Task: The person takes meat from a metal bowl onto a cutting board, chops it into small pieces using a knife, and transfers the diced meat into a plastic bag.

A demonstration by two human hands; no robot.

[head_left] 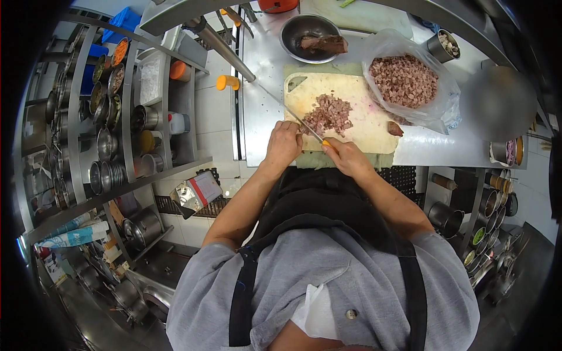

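Note:
My right hand point(346, 158) is closed around the orange handle of a long kitchen knife point(308, 130), whose blade slants up and left across the cutting board point(374, 139). At the board's lower left edge, close beside the blade, my left hand point(284, 142) has its fingers bent together; whatever lies under them is hidden. A pile of diced meat point(329, 113) spreads over the board just beyond the knife. One small meat piece point(395, 128) lies at the board's right edge. More diced meat point(404, 79) fills an open clear plastic bag point(442, 119) to the right.
Behind the board stands a metal bowl point(288, 38) with a large meat chunk point(325, 44) in it. A metal pot point(440, 48) of pale pieces is at the back right. A steel post point(225, 51) rises at the left, near shelving point(126, 181) stacked with pans.

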